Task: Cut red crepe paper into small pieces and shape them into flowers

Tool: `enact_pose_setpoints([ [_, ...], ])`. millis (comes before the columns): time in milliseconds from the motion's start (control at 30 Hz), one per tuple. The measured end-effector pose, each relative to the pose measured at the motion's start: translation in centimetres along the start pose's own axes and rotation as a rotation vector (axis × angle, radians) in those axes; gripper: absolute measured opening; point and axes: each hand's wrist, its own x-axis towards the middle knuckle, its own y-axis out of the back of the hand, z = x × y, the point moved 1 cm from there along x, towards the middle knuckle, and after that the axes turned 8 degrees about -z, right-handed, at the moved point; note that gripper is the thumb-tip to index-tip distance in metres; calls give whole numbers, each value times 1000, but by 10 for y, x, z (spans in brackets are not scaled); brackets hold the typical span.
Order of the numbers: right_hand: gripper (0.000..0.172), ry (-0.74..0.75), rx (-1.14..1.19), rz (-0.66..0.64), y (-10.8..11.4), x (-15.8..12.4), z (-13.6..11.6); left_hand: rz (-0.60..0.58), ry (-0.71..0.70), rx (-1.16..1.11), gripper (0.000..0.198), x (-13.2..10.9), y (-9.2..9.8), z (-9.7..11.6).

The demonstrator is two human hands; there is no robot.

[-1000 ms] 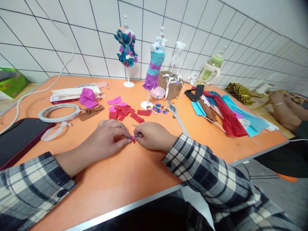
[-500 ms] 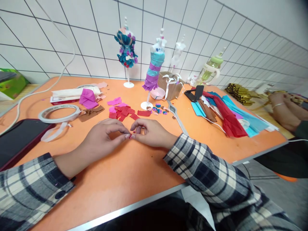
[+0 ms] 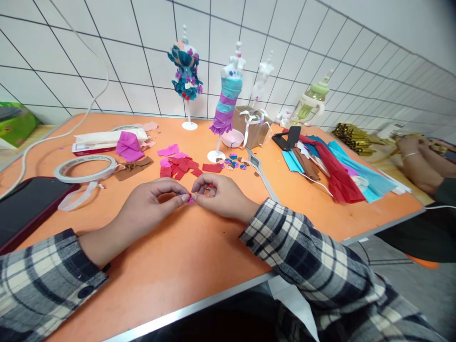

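A tiny piece of red and magenta crepe paper (image 3: 191, 199) is pinched between both sets of fingertips, just above the orange table (image 3: 171, 275). My left hand (image 3: 151, 204) holds it from the left, thumb against forefinger. From the right, my right hand (image 3: 221, 197) grips its other side with thumb and forefinger. Just beyond the hands lie red paper scraps (image 3: 181, 167) and pink ones (image 3: 168, 150). Small shiny paper flowers (image 3: 233, 162) are scattered to their right. Tweezers (image 3: 261, 175) lie beyond my right hand.
Behind stand a paper-dressed mannequin (image 3: 228, 102), a teal-flowered one (image 3: 185, 76) and a white one (image 3: 262, 78). A tape roll (image 3: 85, 168) and phone (image 3: 32, 204) lie left. Colored crepe sheets (image 3: 338, 166) and a bottle (image 3: 311, 104) are right. Another person's hands (image 3: 415, 159) show far right.
My fingertips have shifted slightly on the small paper piece, and more magenta shows below them. Both hands stay together in nearly the same place. The view has moved very slightly.
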Motion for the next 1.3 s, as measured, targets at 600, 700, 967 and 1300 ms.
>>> enact_pose_setpoints([
  [600,19,-76,71,17,-4,1,-2,46,112,-152,30,-3,1,13],
  [700,20,-80,62,32,-5,1,-1,57,120,-126,34,-3,0,13],
  [967,12,-80,-14,16,-3,3,3,83,67,-33,39,-2,-1,6],
  [1300,13,-106,-3,40,-4,5,5,52,153,-141,33,-2,1,11],
])
